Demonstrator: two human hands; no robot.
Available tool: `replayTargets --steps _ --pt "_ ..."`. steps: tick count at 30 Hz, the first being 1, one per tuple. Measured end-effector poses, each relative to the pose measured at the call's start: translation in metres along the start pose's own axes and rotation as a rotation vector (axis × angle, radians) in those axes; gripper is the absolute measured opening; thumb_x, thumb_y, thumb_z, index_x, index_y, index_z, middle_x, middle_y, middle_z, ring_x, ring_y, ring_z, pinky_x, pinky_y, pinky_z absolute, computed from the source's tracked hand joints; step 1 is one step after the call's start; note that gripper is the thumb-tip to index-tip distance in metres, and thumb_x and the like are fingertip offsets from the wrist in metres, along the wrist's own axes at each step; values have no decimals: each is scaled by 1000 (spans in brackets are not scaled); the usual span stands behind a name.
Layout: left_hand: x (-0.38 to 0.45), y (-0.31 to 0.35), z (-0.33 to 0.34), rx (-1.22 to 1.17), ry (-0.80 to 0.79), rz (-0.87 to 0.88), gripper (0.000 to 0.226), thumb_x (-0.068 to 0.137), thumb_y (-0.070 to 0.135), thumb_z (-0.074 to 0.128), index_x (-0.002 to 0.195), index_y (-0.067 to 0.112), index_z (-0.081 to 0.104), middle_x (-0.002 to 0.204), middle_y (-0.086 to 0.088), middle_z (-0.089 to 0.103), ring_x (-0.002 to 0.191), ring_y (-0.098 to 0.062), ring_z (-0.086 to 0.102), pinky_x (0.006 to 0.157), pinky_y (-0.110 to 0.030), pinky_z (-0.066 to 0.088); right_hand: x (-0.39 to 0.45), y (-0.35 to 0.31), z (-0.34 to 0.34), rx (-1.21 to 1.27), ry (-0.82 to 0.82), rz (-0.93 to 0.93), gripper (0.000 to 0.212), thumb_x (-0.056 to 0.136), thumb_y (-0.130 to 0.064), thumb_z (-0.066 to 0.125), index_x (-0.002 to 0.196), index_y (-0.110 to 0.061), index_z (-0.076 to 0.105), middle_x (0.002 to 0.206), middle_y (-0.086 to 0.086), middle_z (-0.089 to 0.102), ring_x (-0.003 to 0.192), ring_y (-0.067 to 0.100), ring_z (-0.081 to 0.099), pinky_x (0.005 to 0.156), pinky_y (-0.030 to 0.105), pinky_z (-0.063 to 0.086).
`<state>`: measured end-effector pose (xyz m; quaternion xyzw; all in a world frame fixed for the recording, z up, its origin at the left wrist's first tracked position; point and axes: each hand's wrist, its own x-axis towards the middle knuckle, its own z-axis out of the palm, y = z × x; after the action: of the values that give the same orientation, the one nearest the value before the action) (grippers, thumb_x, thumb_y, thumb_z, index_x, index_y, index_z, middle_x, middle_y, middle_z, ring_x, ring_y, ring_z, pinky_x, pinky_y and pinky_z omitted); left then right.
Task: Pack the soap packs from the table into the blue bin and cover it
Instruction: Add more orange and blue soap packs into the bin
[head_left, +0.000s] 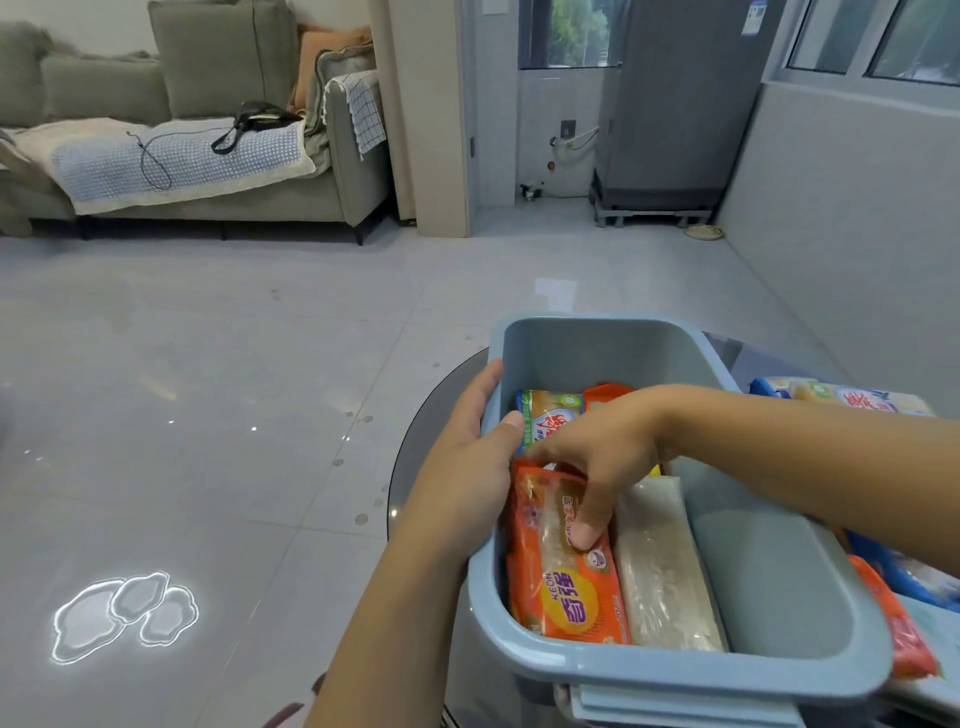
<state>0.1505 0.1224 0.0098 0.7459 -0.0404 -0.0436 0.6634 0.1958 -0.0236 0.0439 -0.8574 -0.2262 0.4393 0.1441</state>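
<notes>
The blue bin (613, 348) stands on a dark round glass table at the lower right. My left hand (467, 457) grips the bin's left rim, thumb inside and fingers outside. Reaching into the bin, my right hand (592, 462) pinches the top of an orange soap pack (566, 587) that stands against the left wall. A pale soap pack (665, 566) stands beside it. A green and orange pack (550, 410) lies further back in the bin. More soap packs (841, 395) lie on the table to the right of the bin, and an orange one (898, 629) lies near the front right.
The table's edge (415, 431) curves past the bin's left side, above a glossy grey tiled floor. A grey sofa (208, 156) stands far left at the back. A covered appliance (675, 104) stands at the back right beside a white wall.
</notes>
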Motion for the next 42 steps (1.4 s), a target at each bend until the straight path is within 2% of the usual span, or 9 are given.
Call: replayTargets --steps 7,11,15,19,21,26,30,35,42 --pt "1 -1 1 5 7 2 45 98 18 44 137 40 39 98 37 46 70 33 50 53 4 40 3 -2 10 -266 113 65 75 75 -45 69 137 -25 34 131 -5 51 120 17 47 89 21 38" --pt "1 0 1 13 18 17 45 97 15 45 136 38 40 97 38 46 69 34 49 54 6 38 4 -1 4 95 -91 8 69 77 -24 73 134 -24 34 97 -23 59 84 -13 59 64 0 42" --pt "1 -1 0 10 25 19 46 97 15 46 135 39 42 97 40 47 72 34 50 57 5 39 16 -12 9 -31 -95 24 64 70 -37 77 125 -28 45 100 -17 62 91 1 58 71 9 43" --pt "1 -1 0 5 20 14 45 97 17 45 134 42 42 96 41 47 73 32 51 56 3 41 19 -11 7 -22 -87 82 32 64 -46 78 86 -30 62 62 -27 65 62 -13 60 56 5 40" --pt "0 -1 0 10 18 21 45 97 16 45 134 41 41 96 41 45 72 35 48 55 6 39 19 -9 7 -7 -80 102 31 64 -46 78 84 -30 62 58 -27 64 58 -14 59 49 3 40" --pt "0 -2 0 16 8 25 43 97 17 45 131 44 41 97 41 44 72 37 46 55 6 37 16 -10 10 -1 -49 126 42 65 -50 75 99 -30 60 66 -27 59 62 -12 53 57 7 36" --pt "2 -3 0 16 10 25 41 97 16 46 122 48 42 99 40 45 73 35 48 56 6 38 10 -7 10 173 -101 52 42 74 -30 74 112 -25 57 82 -23 66 71 -12 61 59 1 45" --pt "2 -4 0 5 4 17 44 97 18 46 131 45 41 100 39 46 74 34 49 55 5 39 16 -8 14 234 -81 51 32 70 -32 77 98 -30 61 78 -22 69 73 -8 64 62 6 47" --pt "2 -4 -1 1 -5 13 45 97 18 45 133 45 41 99 41 46 74 34 49 57 6 39 8 -10 10 176 -33 70 47 67 -37 78 108 -17 66 98 -3 74 86 8 69 78 18 52"
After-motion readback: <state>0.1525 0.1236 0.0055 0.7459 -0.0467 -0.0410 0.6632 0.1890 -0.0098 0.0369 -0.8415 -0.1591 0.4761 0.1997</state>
